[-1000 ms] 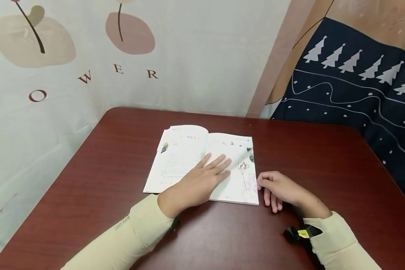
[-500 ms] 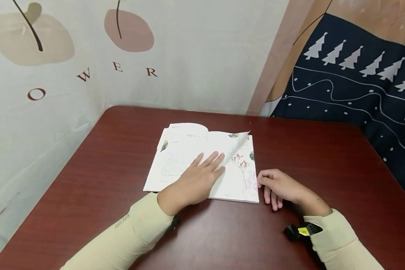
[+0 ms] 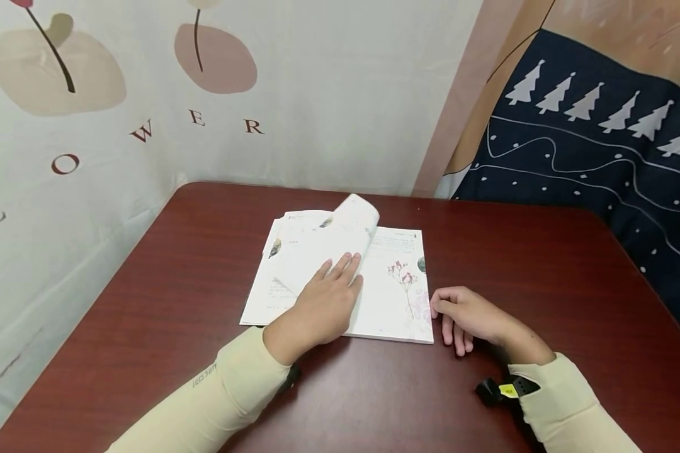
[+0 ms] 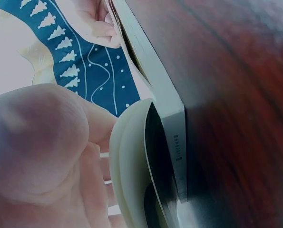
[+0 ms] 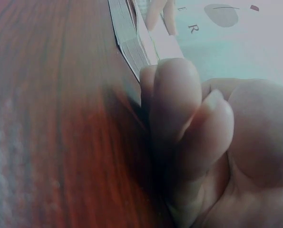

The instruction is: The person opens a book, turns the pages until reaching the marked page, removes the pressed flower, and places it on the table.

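An open book (image 3: 393, 314) with printed text and a pink flower drawing on its right page lies on the table. My left hand (image 3: 327, 308) rests over the middle of it, fingers spread and straight against a page (image 3: 354, 217) that bends up and curls over to the left. In the left wrist view the palm (image 4: 41, 156) is beside the curved pages (image 4: 127, 156), above the book's thick edge. Near the book's right edge, my right hand (image 3: 470, 318) rests with loosely bent fingers and holds nothing; the right wrist view shows its curled fingers (image 5: 177, 95) close to the page edges.
The dark red wooden table (image 3: 164, 314) reaches back to a pale printed curtain (image 3: 340, 94). At the right hangs a dark blue cloth (image 3: 578, 157) with white trees. A black device (image 3: 490, 391) is strapped at the right wrist.
The page under my left hand has lifted from the right side and folded over to the left, uncovering the right page with the flower. My left hand has slid slightly left; the right hand stays put.
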